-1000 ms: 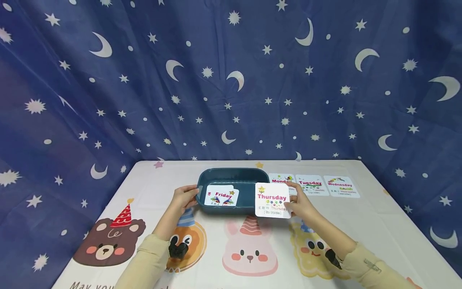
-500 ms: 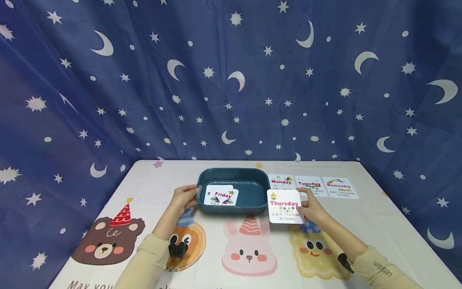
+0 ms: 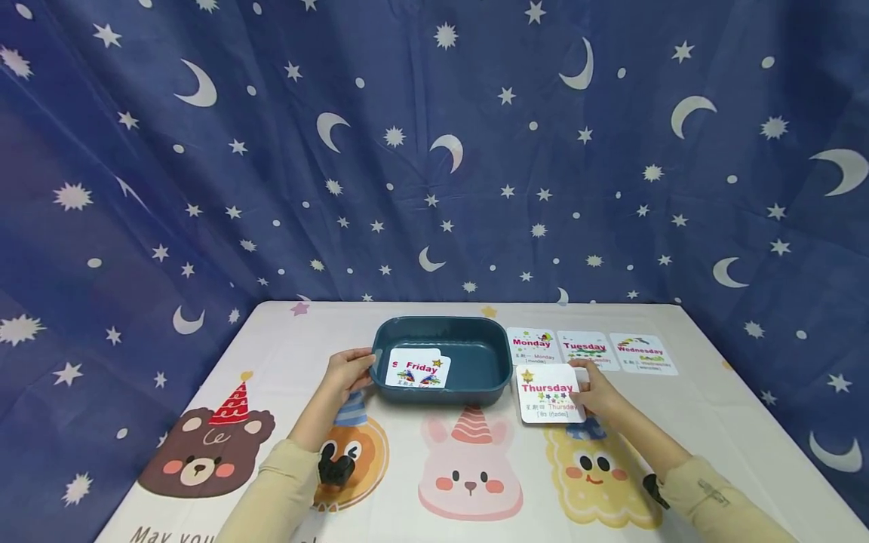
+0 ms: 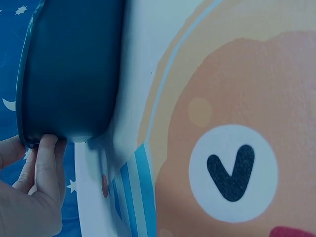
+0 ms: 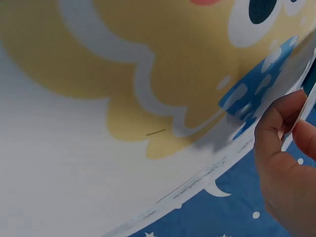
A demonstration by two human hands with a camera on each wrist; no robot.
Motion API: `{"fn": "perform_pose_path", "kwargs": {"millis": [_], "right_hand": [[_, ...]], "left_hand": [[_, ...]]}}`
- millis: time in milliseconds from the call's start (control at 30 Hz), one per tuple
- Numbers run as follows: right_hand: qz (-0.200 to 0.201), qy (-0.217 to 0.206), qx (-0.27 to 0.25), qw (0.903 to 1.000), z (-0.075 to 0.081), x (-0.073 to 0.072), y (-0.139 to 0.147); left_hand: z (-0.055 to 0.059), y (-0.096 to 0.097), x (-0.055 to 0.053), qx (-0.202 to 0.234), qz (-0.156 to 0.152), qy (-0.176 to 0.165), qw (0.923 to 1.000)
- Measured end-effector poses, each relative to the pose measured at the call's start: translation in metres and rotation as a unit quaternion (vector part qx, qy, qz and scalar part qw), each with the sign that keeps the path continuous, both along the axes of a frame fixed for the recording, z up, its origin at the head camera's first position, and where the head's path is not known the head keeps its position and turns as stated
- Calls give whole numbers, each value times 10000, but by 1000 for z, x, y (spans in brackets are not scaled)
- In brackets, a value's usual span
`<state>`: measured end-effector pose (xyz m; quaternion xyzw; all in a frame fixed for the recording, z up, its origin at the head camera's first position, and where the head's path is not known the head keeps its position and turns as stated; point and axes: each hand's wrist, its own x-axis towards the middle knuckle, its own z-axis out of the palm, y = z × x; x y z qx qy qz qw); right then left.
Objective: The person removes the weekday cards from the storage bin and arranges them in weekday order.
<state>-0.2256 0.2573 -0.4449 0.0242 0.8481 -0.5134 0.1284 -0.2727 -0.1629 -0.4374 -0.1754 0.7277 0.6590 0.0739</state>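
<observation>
Pinched at its right edge, a white "Thursday" card (image 3: 550,394) is in my right hand (image 3: 597,392), held low over the table and right of the tray. In the right wrist view the card (image 5: 307,106) shows edge-on between thumb and fingers. My left hand (image 3: 349,371) grips the left end of a dark teal tray (image 3: 478,368); the left wrist view shows the fingers (image 4: 47,163) on the wall of the tray (image 4: 74,74). Inside the tray lies a "Friday" card (image 3: 426,371), overlapping another card (image 3: 395,369) that is mostly covered.
Behind the right hand, a "Monday" card (image 3: 532,347), a "Tuesday" card (image 3: 585,347) and a "Wednesday" card (image 3: 640,349) lie in a row. The tablecloth (image 3: 380,520) has cartoon faces. A blue star-and-moon curtain (image 3: 407,151) stands behind the table.
My right hand has carried the Thursday card rightward and lower, away from the tray's front right corner, uncovering the Monday card. The left hand and the tray have stayed in place.
</observation>
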Motion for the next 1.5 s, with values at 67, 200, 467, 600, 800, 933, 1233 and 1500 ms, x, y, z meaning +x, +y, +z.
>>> {"fn": "perform_pose_path", "kwargs": {"millis": [67,200,467,600,800,933,1233,1500], "right_hand": [[-46,-12,135,9999,-2,-3,0],[-118,6,226,9997,-11,-8,-2],[-456,301,1458,9878,-27,-16,-12],[-431,352,1746,9831,-30,-16,-15],[-106,550,2065,9768,-28,-14,-19],[41,813,2522,9643,-23,-16,-22],[55,711,3203,9446,-16,-20,-28],[-48,395,2774,9599,-11,-21,-23]], "left_hand": [[1,0,0,22,-11,20,10000],[2,1,0,10,16,23,10000],[0,-2,2,53,-44,129,9999],[-3,-2,1,86,-115,165,9998],[-5,-1,3,81,-107,142,9998],[-4,-2,3,80,-89,137,9998],[-2,-2,2,110,-65,207,9997],[2,1,1,111,-87,178,9997]]}}
